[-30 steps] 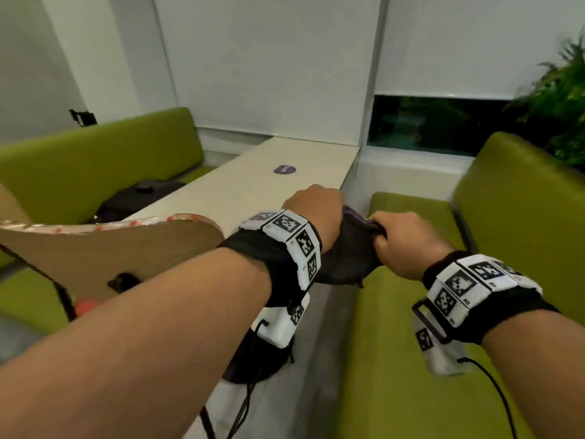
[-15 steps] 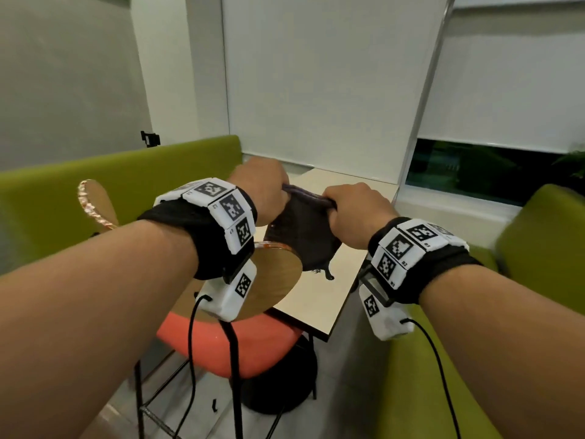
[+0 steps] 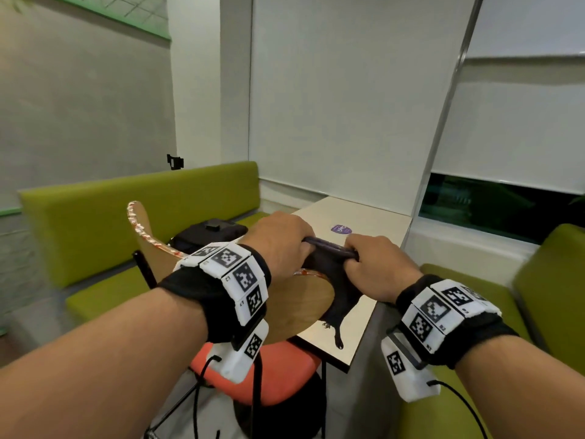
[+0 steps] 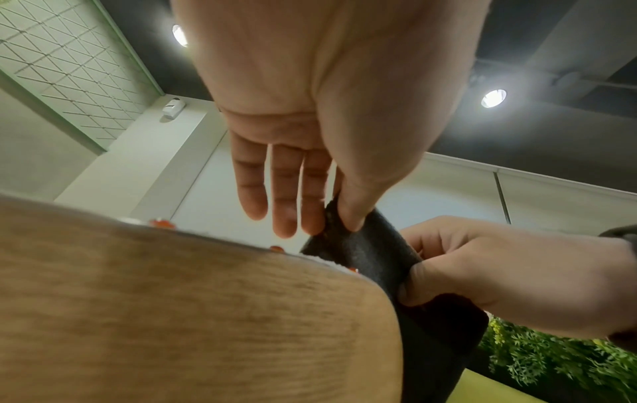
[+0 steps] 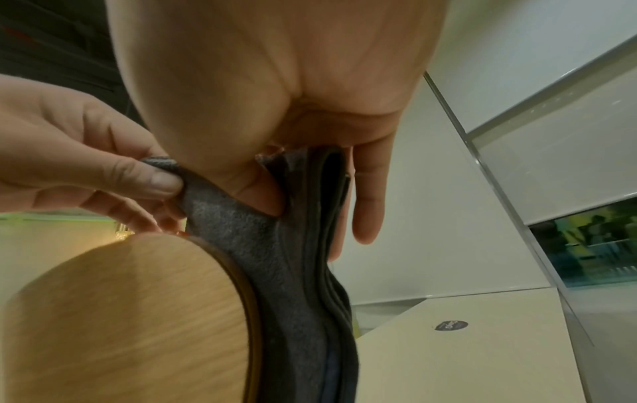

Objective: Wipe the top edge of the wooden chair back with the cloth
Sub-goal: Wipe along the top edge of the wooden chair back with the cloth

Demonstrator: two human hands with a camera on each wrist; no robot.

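The wooden chair back (image 3: 304,305) curves from upper left to centre, and its top edge (image 3: 142,232) carries reddish spots. A dark grey cloth (image 3: 335,280) is stretched between both hands and hangs down over the back's right end. My left hand (image 3: 281,245) pinches the cloth's left corner between thumb and forefinger (image 4: 344,218); the other fingers are straight. My right hand (image 3: 373,264) grips the bunched right part, its thumb pressed into the folds (image 5: 262,196). In the right wrist view the cloth (image 5: 293,272) lies against the rounded end of the chair back (image 5: 120,313).
A beige table (image 3: 373,217) with a purple sticker (image 3: 341,229) stands just behind the chair. Green benches run along the left (image 3: 126,210) and right (image 3: 554,280); a black bag (image 3: 209,232) lies on the left one. The chair's orange seat (image 3: 285,369) is below my left wrist.
Both hands have carried the cloth from over the right bench to the chair back's right end. The cloth now hangs against the wooden end.
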